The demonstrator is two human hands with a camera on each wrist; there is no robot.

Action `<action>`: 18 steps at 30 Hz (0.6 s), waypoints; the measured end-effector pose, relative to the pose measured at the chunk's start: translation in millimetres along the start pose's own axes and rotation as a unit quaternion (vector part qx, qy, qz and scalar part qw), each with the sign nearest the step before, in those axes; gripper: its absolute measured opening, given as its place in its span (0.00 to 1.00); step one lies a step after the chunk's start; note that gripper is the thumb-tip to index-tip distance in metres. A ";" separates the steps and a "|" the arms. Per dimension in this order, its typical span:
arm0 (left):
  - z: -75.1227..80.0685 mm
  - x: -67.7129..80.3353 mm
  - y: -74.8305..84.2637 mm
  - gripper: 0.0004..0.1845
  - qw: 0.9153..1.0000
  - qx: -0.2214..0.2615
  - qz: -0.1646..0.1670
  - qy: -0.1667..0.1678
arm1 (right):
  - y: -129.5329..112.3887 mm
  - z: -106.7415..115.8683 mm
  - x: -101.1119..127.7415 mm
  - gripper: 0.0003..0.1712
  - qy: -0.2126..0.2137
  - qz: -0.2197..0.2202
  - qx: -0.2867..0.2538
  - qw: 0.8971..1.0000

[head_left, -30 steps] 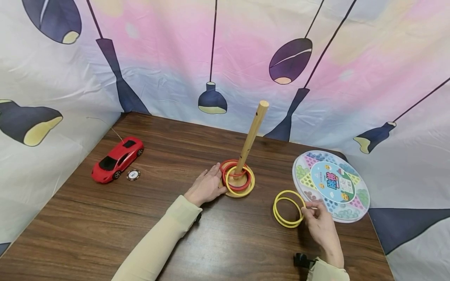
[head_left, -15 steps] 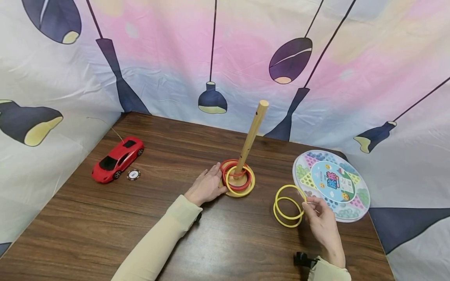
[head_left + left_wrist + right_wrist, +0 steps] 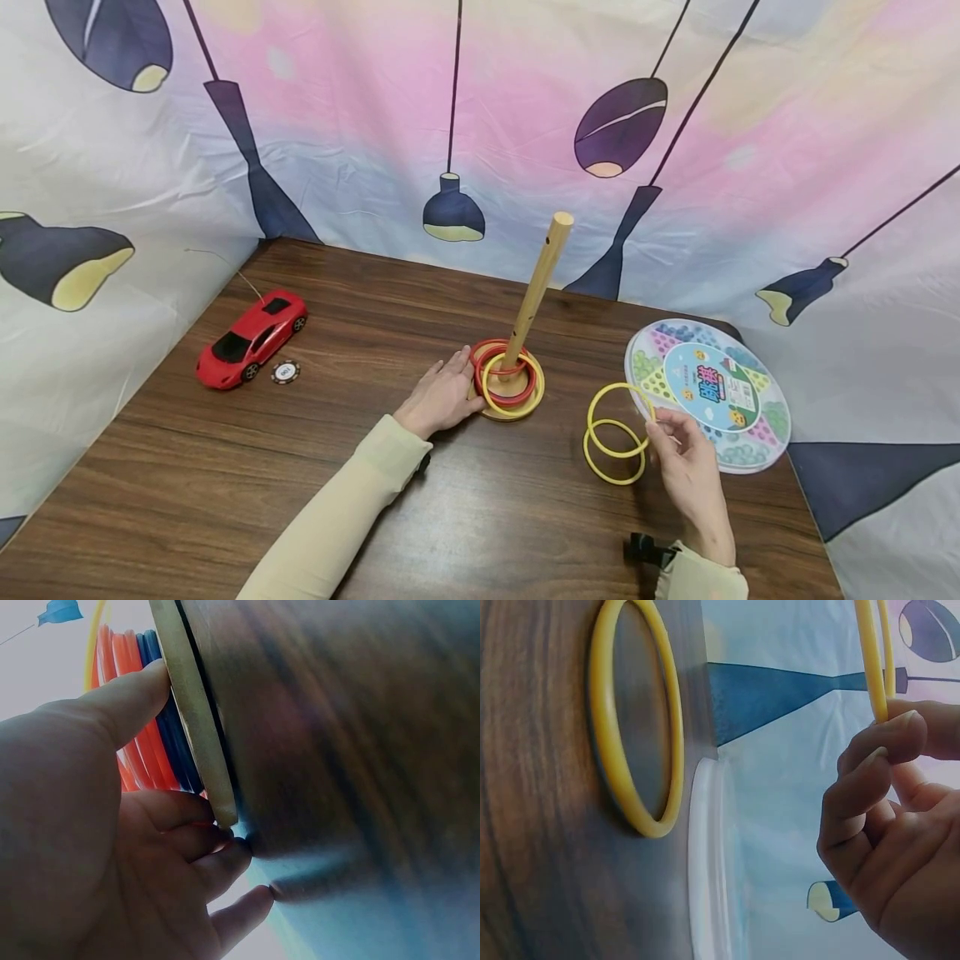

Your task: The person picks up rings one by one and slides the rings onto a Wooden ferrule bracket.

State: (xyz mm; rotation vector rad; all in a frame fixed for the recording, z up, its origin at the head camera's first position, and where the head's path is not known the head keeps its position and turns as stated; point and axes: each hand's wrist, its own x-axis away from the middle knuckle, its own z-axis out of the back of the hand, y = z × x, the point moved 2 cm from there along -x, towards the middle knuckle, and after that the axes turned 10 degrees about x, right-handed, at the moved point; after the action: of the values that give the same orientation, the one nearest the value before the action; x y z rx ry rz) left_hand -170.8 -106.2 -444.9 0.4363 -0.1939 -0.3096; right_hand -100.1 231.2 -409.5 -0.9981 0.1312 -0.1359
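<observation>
A wooden ring toss stand (image 3: 537,296) has red and yellow rings (image 3: 537,398) lying around the foot of its peg. My left hand (image 3: 441,398) holds the edge of its round base (image 3: 196,712), thumb on one side and fingers on the other. Red and dark blue rings (image 3: 176,742) are stacked on that base in the left wrist view. Between thumb and fingers my right hand (image 3: 692,475) pinches a yellow ring (image 3: 591,414), raised above the table. Below it a second yellow ring (image 3: 604,697) lies flat on the wood, apart from the held one.
At the right lies a round Chinese checkers box (image 3: 708,392), close beside the right hand. A red toy car (image 3: 251,340) and a poker chip (image 3: 286,372) are on the left of the brown table (image 3: 360,308). A patterned cloth (image 3: 337,125) hangs behind.
My right hand has lifted one yellow ring up off the other, and it has shifted slightly away from me. The left hand stays at the base.
</observation>
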 end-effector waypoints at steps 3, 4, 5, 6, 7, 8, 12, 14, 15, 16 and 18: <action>-0.2 0.0 0.2 0.42 1.000 -0.001 -0.001 -0.001 | -5.3 0.4 -1.5 0.14 0.019 0.000 -0.020 1.000; 0.0 0.1 0.3 0.42 1.000 -0.002 0.000 -0.002 | -7.3 0.5 -2.2 0.14 0.027 -0.005 -0.036 0.999; 0.0 0.1 0.3 0.42 1.000 -0.003 0.001 -0.003 | -9.8 0.8 -2.8 0.13 0.035 -0.010 -0.053 0.998; -0.1 0.1 0.2 0.42 1.000 -0.003 0.001 -0.004 | -12.3 1.1 -3.3 0.13 0.041 -0.012 -0.068 0.997; -0.3 0.0 0.1 0.42 1.000 -0.002 0.001 -0.004 | -15.0 1.5 -3.9 0.12 0.048 -0.013 -0.081 0.995; -0.4 0.1 0.0 0.42 1.000 -0.002 0.001 -0.004 | -17.6 1.9 -4.6 0.11 0.054 -0.014 -0.096 0.994; -0.6 0.0 -0.4 0.42 1.000 -0.004 0.001 -0.003 | -29.0 4.7 -6.5 0.12 0.060 -0.001 -0.117 0.991; -0.3 0.3 -0.3 0.42 1.000 -0.003 -0.001 -0.002 | -35.8 7.0 -8.4 0.12 0.062 0.019 -0.117 0.991; -0.1 0.4 -0.3 0.42 1.000 -0.002 0.000 -0.002 | -39.7 8.3 -9.3 0.12 0.063 0.032 -0.115 0.991; 0.2 0.6 -0.2 0.42 1.000 -0.002 0.000 -0.002 | -43.5 9.4 -10.4 0.12 0.064 0.047 -0.117 0.990; 0.7 1.0 0.1 0.42 1.000 -0.001 0.000 -0.003 | -51.4 11.5 -12.7 0.11 0.071 0.081 -0.127 0.986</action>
State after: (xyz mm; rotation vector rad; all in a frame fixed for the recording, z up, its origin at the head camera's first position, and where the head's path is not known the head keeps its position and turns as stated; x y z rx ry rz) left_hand -170.0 -106.7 -444.1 0.4330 -0.1995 -0.3109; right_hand -113.5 215.4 -359.4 -1.2271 0.3667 -0.0415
